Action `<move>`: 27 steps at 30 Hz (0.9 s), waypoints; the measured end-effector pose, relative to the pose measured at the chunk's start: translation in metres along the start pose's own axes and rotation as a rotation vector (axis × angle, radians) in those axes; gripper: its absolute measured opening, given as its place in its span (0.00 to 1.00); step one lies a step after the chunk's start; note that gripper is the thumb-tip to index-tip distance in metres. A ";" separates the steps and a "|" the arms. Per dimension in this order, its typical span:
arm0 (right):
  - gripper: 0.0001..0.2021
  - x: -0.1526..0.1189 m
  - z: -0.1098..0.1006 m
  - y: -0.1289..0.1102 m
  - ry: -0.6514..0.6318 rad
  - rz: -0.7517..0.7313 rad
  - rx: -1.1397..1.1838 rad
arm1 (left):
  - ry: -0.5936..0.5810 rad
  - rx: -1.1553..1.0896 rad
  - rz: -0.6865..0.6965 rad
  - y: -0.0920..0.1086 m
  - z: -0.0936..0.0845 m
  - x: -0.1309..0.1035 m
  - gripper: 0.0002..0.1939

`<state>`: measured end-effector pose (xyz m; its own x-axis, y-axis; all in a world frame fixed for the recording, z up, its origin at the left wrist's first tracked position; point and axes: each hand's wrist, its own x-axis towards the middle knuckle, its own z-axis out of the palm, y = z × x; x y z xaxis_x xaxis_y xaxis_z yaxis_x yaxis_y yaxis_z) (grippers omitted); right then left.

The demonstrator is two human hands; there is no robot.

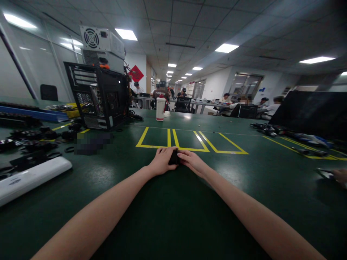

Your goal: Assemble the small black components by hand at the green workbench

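A small black object (174,157) sits between my two hands at the middle of the green table (168,202); its kind I cannot make out. My left hand (162,161) wraps round its left side, fingers over the top and thumb along the near side. On the right, my right hand (193,161) closes its fingertips on the object's right edge. Part of the object is hidden under my fingers. Just beyond my hands, yellow tape outlines (187,149) mark the tabletop.
An open black computer case (100,95) stands at the left, with power supply units (101,39) on top. A white cup (161,109) is farther back. A long white object (35,177) and black parts lie left. Another person's hand (341,176) shows at the right edge.
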<state>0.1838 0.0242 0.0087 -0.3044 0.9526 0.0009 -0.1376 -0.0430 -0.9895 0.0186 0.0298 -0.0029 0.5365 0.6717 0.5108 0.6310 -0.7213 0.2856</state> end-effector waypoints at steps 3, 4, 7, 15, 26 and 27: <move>0.16 -0.002 -0.003 -0.002 -0.085 -0.009 -0.001 | 0.005 0.003 -0.003 0.000 0.000 0.000 0.33; 0.17 -0.003 -0.004 -0.002 -0.106 -0.011 -0.001 | 0.005 0.004 -0.003 0.000 0.000 0.000 0.32; 0.18 -0.005 -0.004 -0.002 -0.115 -0.015 0.002 | 0.007 0.004 -0.002 0.000 0.000 0.000 0.32; 0.12 -0.002 0.004 -0.001 0.029 -0.011 -0.012 | -0.007 0.001 -0.012 0.001 -0.001 0.000 0.32; 0.18 -0.007 -0.006 -0.001 -0.110 -0.060 -0.089 | -0.018 -0.011 -0.021 0.002 -0.002 0.001 0.31; 0.17 -0.007 -0.006 0.000 -0.104 -0.054 -0.073 | -0.015 -0.008 -0.020 0.002 -0.002 0.001 0.32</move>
<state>0.1911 0.0195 0.0082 -0.3950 0.9163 0.0654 -0.0890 0.0327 -0.9955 0.0192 0.0286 -0.0006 0.5322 0.6886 0.4926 0.6376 -0.7088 0.3020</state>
